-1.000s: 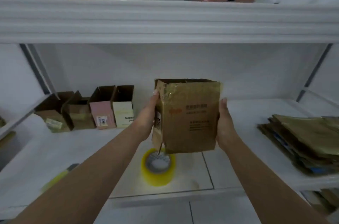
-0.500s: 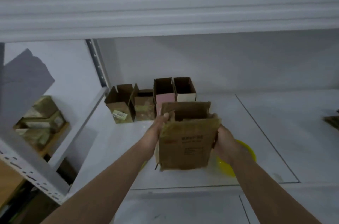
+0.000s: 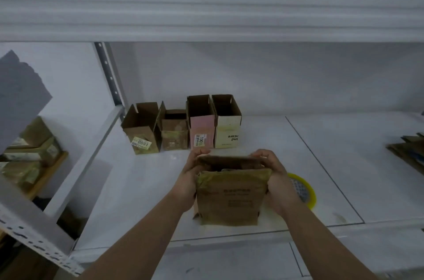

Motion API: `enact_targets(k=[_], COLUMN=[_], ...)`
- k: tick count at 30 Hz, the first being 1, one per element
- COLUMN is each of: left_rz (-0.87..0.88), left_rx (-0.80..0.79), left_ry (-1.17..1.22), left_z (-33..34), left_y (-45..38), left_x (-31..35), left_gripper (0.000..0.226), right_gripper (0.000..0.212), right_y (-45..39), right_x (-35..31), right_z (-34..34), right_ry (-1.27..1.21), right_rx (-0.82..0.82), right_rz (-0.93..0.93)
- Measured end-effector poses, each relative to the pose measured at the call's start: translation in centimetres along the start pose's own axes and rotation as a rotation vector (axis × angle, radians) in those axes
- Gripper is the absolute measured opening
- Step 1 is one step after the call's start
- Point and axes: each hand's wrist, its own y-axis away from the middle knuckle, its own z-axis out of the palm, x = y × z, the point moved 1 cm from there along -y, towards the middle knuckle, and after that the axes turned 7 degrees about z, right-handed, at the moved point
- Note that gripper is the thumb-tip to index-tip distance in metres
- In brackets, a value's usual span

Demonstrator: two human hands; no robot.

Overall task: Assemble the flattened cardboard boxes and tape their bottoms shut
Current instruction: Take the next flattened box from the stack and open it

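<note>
An assembled brown cardboard box with printed text stands upright on the white shelf, its open top facing up. My left hand grips its left side and top edge. My right hand grips its right side, fingers curled over the top flap. A yellow roll of tape lies flat on the shelf just right of the box, partly hidden by my right hand. A stack of flattened boxes lies at the far right edge.
Several assembled open boxes stand in a row at the back of the shelf, behind the held box. An upper shelf overhangs. More packed boxes sit on a wooden rack at the left, beyond a metal upright.
The box has come down from mid-air and moved left, and now stands on the shelf nearer the row of boxes. My view has swung left; the tape roll now lies to the right.
</note>
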Motion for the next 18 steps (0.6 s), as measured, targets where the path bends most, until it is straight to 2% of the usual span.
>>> enact_targets(k=[4, 7, 10, 12, 14, 18], left_rz=[0.14, 0.167, 0.204, 0.209, 0.176, 0.199], left_rx=[0.144, 0.229, 0.114, 0.053, 0.105, 0.139], left_ry=[-0.117, -0.169, -0.251, -0.332, -0.376, -0.385], left_z=[0.0, 0.0, 0.2, 0.2, 0.1, 0.0], left_y=[-0.2, 0.4, 1.1, 1.3, 0.9, 0.5], left_x=[-0.7, -0.2, 0.3, 0.0, -0.2, -0.3], left_gripper=[0.019, 0.018, 0.045, 0.051, 0.045, 0.017], right_gripper=[0.035, 0.039, 0.038, 0.033, 0.028, 0.04], right_y=[-0.4, -0.6, -0.6, -0.6, -0.7, -0.6], right_x=[0.4, 0.3, 0.5, 0.8, 0.9, 1.1], right_z=[0.4, 0.9, 1.5, 1.8, 1.7, 1.3], right_ry=[-0.115, -0.102, -0.097, -0.164, -0.245, -0.225], right_rx=[0.146, 0.218, 0.247, 0.254, 0.215, 0.14], right_rz=[0.053, 0.006, -0.062, -0.064, -0.021, -0.024])
